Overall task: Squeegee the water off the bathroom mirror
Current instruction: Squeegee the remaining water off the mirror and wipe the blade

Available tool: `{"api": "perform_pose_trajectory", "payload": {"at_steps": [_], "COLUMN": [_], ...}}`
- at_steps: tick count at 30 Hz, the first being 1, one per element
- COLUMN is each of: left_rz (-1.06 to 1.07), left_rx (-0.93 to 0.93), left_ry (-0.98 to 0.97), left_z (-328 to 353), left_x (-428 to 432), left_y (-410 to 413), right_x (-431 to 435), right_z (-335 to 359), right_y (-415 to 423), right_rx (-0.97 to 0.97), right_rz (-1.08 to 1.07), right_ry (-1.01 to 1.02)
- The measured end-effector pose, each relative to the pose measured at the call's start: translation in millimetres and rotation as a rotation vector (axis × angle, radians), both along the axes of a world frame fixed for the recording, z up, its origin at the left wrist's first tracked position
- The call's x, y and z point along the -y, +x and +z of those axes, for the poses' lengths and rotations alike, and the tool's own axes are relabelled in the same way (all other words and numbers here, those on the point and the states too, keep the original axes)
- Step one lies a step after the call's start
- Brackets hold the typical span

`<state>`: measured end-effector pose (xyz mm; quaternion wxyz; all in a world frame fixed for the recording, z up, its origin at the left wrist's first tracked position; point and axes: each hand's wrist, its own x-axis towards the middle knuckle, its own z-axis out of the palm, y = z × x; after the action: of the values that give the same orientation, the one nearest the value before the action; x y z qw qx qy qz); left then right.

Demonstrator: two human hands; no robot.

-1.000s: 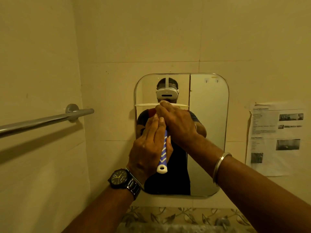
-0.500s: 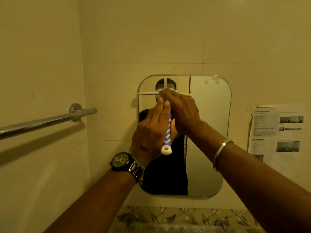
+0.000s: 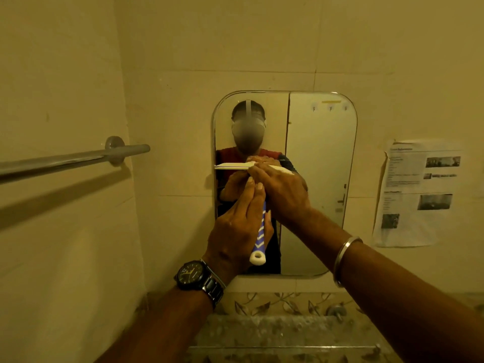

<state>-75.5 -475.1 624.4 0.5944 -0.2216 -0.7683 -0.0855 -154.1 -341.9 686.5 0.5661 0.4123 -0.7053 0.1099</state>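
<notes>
A rounded mirror (image 3: pixel 322 179) hangs on the tiled wall. The squeegee's white blade (image 3: pixel 230 166) lies level across the mirror's left half, about a third of the way down the glass. Its blue-and-white handle (image 3: pixel 260 237) points down toward me. My left hand (image 3: pixel 235 226) holds the handle, fingers stretched up along it and thumb round the other side. My right hand (image 3: pixel 282 192) grips the top of the handle just under the blade and covers the blade's right part.
A metal towel bar (image 3: pixel 78 158) juts out from the left wall at blade height. A printed paper sheet (image 3: pixel 419 192) is stuck on the wall right of the mirror. Below the mirror runs a leaf-patterned tile border (image 3: pixel 275 305) over a speckled ledge (image 3: pixel 262 334).
The blade rose to near the mirror's top, then both hands drew it down the glass to about a third of the way. The mirror now sits higher in view.
</notes>
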Motion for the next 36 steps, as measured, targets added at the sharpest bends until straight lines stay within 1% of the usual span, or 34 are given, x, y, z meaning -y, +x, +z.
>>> {"api": "perform_pose_trajectory", "payload": {"at_steps": [5, 8, 11, 15, 18, 20, 23, 27, 29, 31, 33, 36], "left_rz": [0.042, 0.046, 0.116, 0.121, 0.089, 0.089, 0.081, 0.127, 0.130, 0.090, 0.085, 0.173], "left_rx": [-0.049, -0.025, -0.052, -0.049, 0.000, 0.043, 0.056, -0.033, -0.067, -0.058, -0.054, -0.107], "left_ry": [0.076, 0.074, 0.011, -0.009, -0.022, 0.005, 0.050, 0.031, 0.061, 0.087, 0.103, 0.086], "left_z": [43, 46, 20, -29, -54, -57, -37, 14, 43, 65, 72, 54], "left_x": [-5, -4, 0, 1, -2, -7, -19, -42, -56, -69, -78, -83], "left_y": [-7, -13, -22, -22, -12, -5, 0, -5, -11, -17, -22, -26], "right_x": [6, 8, 7, 8, 4, 1, -10, -32, -41, -52, -59, -62], "right_z": [53, 58, 35, -13, -44, -48, -27, 29, 60, 80, 84, 67], "right_y": [3, 0, -6, -12, -10, -6, -1, 0, -3, -11, -19, -26], "right_rx": [-0.009, 0.031, -0.019, -0.070, -0.018, 0.021, 0.032, -0.098, -0.078, -0.052, -0.031, -0.057], "right_rz": [0.082, 0.079, -0.007, -0.042, -0.022, -0.007, 0.021, 0.071, 0.098, 0.075, 0.057, 0.064], "right_ry": [-0.003, 0.016, 0.020, -0.021, -0.007, 0.020, 0.034, 0.007, 0.022, 0.036, 0.037, 0.016]}}
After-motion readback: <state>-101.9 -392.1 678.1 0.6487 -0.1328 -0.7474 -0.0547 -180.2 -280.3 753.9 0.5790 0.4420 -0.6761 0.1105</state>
